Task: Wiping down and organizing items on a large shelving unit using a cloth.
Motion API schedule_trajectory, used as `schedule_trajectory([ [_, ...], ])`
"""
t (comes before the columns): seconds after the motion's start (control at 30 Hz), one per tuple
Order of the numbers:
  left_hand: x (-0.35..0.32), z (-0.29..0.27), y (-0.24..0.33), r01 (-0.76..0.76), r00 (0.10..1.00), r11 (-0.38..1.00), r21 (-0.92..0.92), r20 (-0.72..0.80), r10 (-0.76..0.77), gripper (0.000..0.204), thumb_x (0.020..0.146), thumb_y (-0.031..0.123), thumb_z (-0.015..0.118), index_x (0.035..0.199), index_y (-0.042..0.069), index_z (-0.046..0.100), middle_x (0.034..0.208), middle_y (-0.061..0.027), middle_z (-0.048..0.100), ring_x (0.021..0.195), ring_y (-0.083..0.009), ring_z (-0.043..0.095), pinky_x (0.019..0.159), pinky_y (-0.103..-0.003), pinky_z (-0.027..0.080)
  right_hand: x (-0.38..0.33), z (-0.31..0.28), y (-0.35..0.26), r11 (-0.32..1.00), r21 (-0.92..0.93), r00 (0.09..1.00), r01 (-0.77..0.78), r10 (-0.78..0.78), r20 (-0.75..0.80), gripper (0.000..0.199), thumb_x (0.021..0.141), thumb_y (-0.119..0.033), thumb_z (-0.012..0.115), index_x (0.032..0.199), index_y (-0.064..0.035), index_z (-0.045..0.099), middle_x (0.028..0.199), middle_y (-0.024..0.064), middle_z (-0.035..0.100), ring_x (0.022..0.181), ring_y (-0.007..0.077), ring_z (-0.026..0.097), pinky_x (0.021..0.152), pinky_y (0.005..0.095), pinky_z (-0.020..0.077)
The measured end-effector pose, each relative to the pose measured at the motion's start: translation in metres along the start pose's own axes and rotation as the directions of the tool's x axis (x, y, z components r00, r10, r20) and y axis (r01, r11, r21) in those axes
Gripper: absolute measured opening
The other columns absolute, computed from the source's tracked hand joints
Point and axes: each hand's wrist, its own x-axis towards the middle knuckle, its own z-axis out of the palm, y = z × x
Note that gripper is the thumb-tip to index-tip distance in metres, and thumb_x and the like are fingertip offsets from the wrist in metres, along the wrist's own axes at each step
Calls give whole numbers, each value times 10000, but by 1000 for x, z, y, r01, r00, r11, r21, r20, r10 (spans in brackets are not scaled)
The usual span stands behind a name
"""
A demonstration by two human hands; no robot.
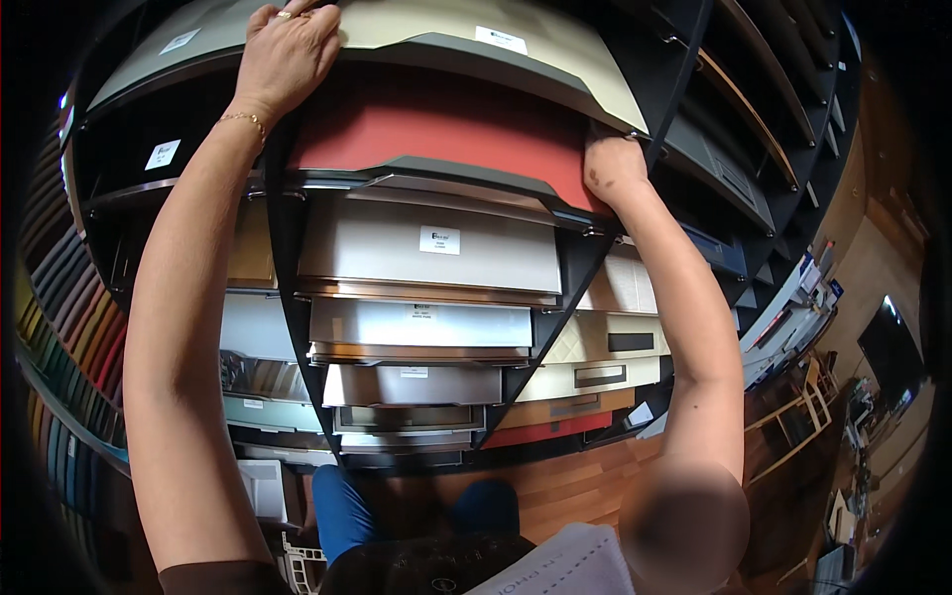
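Note:
My left hand (290,61), with a ring and a thin bracelet, is raised to the upper shelf. Its fingers are curled closed at the left end of a cream panel (446,25); what they grip is not clear. Below that panel lies a red panel (426,129) with a dark, notched front edge. My right hand (615,167) reaches in at the red panel's right end, wrist bent. Its fingers are lost in shadow, so their grip is hidden. Under the red panel sits a pale grey panel (367,243) with a white label.
Black slanted dividers (288,297) split the rack into bays of sample panels. Colour swatches (84,327) line the left side. A white tray-like piece (266,491) stands low by my knees. Wooden floor (570,486) and a wooden chair (808,397) show at right.

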Motion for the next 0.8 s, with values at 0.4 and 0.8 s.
schedule_trajectory([
  [0.4, 6, -13, 10, 16, 992, 980, -197, -116, -40, 136, 822, 207, 574, 750, 98, 535, 779, -107, 631, 1097, -282, 546, 875, -454, 378, -89, 35, -44, 126, 902, 810, 413, 403, -427, 408, 944, -161, 454, 1327, -22, 479, 1230, 155, 567, 1105, 274, 535, 999, 343, 361],
  [0.8, -2, 8, 1, 10, 999, 999, -39, -30, -11, 108, 895, 204, 496, 949, 132, 555, 967, -58, 660, 1243, -164, 479, 981, -402, 292, -49, -32, -188, 746, 512, 581, 425, 209, -786, 574, 836, -188, 621, 1374, -91, 447, 1279, 116, 495, 1226, 315, 414, 1061, 483, 279],
])
